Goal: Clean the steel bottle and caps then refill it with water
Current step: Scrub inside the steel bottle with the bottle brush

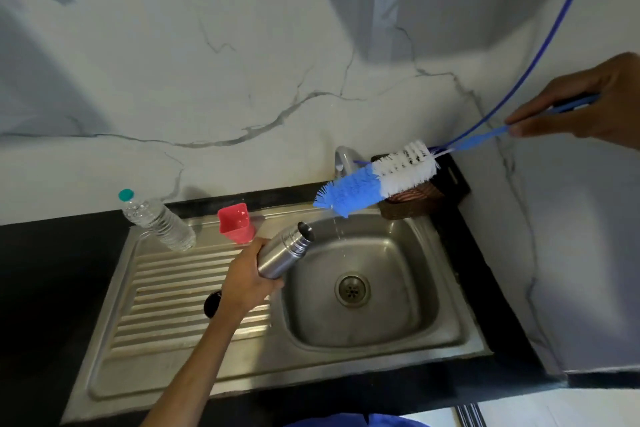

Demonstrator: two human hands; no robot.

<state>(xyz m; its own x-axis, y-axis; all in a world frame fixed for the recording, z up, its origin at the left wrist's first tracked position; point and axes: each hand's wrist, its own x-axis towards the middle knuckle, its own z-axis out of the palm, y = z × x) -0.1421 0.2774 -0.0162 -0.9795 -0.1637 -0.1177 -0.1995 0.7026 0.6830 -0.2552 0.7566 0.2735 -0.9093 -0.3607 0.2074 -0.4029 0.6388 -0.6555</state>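
Observation:
My left hand (pixel 247 279) grips the lower part of the steel bottle (pixel 285 250), which is uncapped and tilted with its mouth toward the sink basin (pixel 398 253). My right hand (pixel 585 104) pinches the blue handle of a long bottle brush (pixel 377 177) with blue and white bristles. The brush head hovers above and to the right of the bottle's mouth, apart from it, and water drips from its blue tip into the basin. A dark round object (pixel 212 303), possibly a cap, lies on the drainboard, partly hidden by my left wrist.
A clear plastic water bottle (pixel 157 220) with a teal cap and a red cup (pixel 237 223) stand at the back of the steel drainboard (pixel 166 288). A tap (pixel 344 158) and a brown basket (pixel 412 203) sit behind the basin. A blue hose (pixel 540 49) hangs along the wall.

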